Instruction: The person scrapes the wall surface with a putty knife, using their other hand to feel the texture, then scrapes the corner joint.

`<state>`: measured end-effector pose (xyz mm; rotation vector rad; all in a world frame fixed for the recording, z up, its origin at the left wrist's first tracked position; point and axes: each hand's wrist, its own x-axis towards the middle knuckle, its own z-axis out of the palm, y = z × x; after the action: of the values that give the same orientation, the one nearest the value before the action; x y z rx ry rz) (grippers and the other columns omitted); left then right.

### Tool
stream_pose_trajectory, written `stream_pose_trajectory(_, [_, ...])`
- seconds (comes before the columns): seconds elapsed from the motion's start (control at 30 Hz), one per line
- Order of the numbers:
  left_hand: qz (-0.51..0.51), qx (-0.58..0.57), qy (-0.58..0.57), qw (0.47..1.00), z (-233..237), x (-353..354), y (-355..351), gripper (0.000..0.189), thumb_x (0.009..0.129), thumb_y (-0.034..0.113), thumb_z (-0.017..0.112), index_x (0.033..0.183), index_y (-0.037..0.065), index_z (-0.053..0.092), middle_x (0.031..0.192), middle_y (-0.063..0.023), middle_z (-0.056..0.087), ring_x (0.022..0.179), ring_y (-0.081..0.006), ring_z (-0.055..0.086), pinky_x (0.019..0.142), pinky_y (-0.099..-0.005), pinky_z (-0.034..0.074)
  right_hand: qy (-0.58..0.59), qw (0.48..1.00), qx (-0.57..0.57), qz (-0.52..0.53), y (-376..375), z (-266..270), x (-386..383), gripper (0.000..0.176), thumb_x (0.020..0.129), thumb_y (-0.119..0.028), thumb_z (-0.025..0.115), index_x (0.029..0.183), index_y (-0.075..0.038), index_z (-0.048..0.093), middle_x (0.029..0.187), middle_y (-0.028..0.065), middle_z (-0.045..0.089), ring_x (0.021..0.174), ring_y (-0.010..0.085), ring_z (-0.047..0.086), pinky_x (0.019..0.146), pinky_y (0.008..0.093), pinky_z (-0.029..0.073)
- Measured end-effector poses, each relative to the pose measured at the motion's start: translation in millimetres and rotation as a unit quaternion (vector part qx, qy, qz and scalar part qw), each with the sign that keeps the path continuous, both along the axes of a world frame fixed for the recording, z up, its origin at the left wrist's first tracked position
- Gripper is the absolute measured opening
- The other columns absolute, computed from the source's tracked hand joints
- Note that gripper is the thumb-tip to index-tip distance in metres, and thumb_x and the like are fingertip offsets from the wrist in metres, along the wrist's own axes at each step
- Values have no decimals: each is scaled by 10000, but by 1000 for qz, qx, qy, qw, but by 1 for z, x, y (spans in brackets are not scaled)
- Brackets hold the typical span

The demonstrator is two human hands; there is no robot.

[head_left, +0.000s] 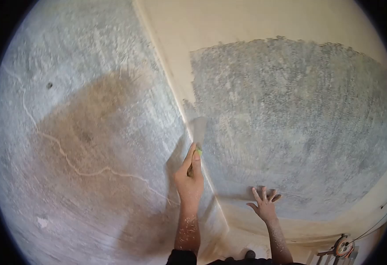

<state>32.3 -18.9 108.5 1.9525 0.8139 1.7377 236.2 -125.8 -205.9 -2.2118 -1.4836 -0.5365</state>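
Observation:
My left hand (190, 181) is closed around the handle of a scraper (198, 129), its thumb along the near side. The broad blade points up and lies against the wall right at the pale corner line. A bit of green shows on the handle by my fingertips. Lower and to the right, my right hand (265, 206) rests with spread fingers on the right wall (290, 132), which has a rough grey-blue scraped patch. Pale flecks cling to both forearms. The left wall (92, 145) is mottled grey with shadows on it.
Cream coating (255, 20) borders the scraped patch above. A pale wavy crack (63, 152) crosses the left wall, with a small dark hole (49, 85) above it. At the lower right stands a cable reel (343, 246) with a cord. A dark shoe tip (249, 254) shows below.

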Motion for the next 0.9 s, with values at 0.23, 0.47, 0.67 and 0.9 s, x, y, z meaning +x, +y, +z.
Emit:
stream_pose_trajectory(0.23, [10,-49,56,997,43,-8,7,336,1017,191,540,1287,7,618,1140,-173,699,1058,-209,660,916,-314,506,-50,999,4,1,-2,-6,1,736,868,-666,556,1514,-439,287,1625,82,157,1393,621,-40,923,878,28])
stream_pose_trajectory(0.47, [-6,-10,6,1000,53,-6,6,332,1008,174,553,1270,-18,620,1174,-191,685,1102,-234,663,928,-318,521,-117,993,26,-5,-6,-9,6,771,862,-680,563,1526,-405,283,1642,135,22,1389,598,-202,914,866,-73])
stream_pose_trajectory(0.67, [-10,-12,22,1000,15,-12,6,314,995,169,574,1243,-11,644,1145,-187,698,1059,-213,681,898,-323,534,-114,993,8,-17,-6,-2,5,786,857,-653,600,1529,-397,283,1643,134,-79,1366,603,-259,942,836,-121])
stream_pose_trajectory(0.9, [-13,14,10,1000,42,-15,23,328,991,180,584,1254,-10,634,1124,-179,706,1037,-210,689,870,-311,546,-42,999,-23,-6,-6,11,2,808,854,-638,614,1535,-341,296,1612,224,101,1362,672,-118,966,832,-80])
